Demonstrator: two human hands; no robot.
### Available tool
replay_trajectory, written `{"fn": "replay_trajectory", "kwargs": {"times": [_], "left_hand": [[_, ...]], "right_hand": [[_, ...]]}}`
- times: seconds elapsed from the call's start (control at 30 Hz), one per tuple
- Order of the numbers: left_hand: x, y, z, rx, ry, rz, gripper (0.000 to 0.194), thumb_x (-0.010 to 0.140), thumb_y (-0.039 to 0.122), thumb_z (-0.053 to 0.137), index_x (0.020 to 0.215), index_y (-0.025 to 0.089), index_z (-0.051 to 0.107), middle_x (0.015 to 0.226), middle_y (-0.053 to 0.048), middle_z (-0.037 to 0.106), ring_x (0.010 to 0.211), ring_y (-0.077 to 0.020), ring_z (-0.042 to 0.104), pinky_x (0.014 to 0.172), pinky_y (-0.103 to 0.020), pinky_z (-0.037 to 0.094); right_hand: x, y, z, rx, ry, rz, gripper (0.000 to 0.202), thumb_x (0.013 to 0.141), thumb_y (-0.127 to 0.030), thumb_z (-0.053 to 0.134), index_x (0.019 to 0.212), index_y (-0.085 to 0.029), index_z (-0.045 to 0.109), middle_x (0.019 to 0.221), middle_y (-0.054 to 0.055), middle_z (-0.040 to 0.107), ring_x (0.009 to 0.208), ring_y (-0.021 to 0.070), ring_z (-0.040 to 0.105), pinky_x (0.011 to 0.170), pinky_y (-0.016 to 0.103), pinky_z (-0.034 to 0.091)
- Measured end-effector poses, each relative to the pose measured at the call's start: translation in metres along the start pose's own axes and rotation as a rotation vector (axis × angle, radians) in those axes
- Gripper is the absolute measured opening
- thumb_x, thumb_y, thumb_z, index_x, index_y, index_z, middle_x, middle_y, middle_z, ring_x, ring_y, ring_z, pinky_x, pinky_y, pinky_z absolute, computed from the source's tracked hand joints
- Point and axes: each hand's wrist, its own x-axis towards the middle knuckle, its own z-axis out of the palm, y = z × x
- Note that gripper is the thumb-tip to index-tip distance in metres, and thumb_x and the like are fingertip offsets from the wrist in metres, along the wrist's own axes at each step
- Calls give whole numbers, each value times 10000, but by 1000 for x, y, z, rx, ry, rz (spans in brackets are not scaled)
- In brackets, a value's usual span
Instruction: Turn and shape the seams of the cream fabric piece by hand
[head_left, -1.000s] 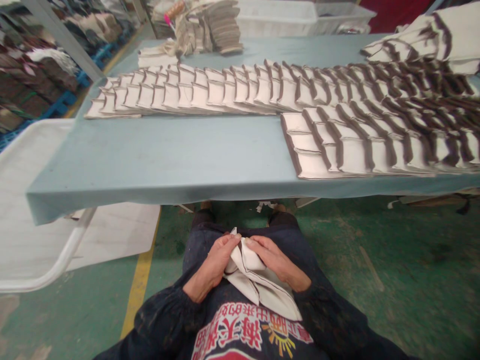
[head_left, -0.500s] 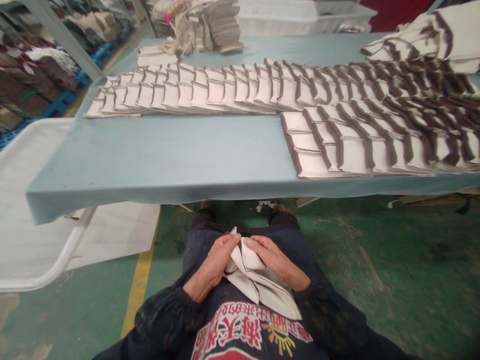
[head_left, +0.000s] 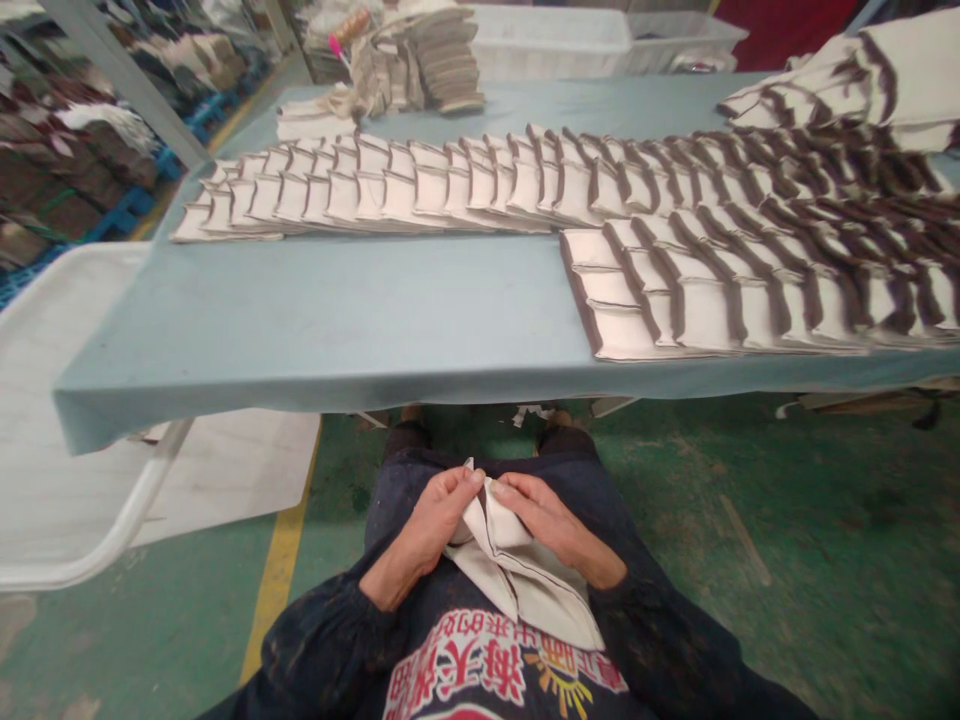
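A cream fabric piece [head_left: 517, 575] with thin dark edging hangs folded over my lap, its lower end lying on the apron. My left hand [head_left: 439, 515] pinches its upper edge between thumb and fingers. Close beside it, my right hand [head_left: 544, 515] grips the same edge, the two thumbs nearly touching. A small dark brown part of the cloth shows between the hands. The fingers' undersides are hidden behind the fabric.
Ahead stands a table with a blue-grey cover [head_left: 337, 320]. Overlapping rows of cream, brown-edged fabric pieces [head_left: 697, 300] lie on it. Behind are a stack of beige cloth [head_left: 450, 65] and white plastic bins [head_left: 551, 40]. A white cart [head_left: 82, 560] stands left.
Both hands stay on the cloth in nearly the same place, with a slight shift of the fabric folds. The view has tilted a little.
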Motion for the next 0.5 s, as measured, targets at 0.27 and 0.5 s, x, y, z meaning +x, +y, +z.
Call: {"fn": "replay_trajectory", "kwargs": {"times": [0.27,0.5], "left_hand": [[-16,45,7,275,-146,212,599,730,750,733,633,208,498,605,52,413,557,-100,287,507,-269,220],[-23,67,6,434,-253,315,586,937,717,464,690,197,573,641,17,456,595,-139,360,555,-305,283]], "right_hand": [[-11,-46,-16,-74,-86,-155,559,809,-750,687,765,-207,565,688,-35,483,631,125,383,580,274,300],[-18,-74,-24,-168,-82,-201,401,851,-571,702,763,-197,587,698,-26,512,640,126,417,576,267,316]]}}
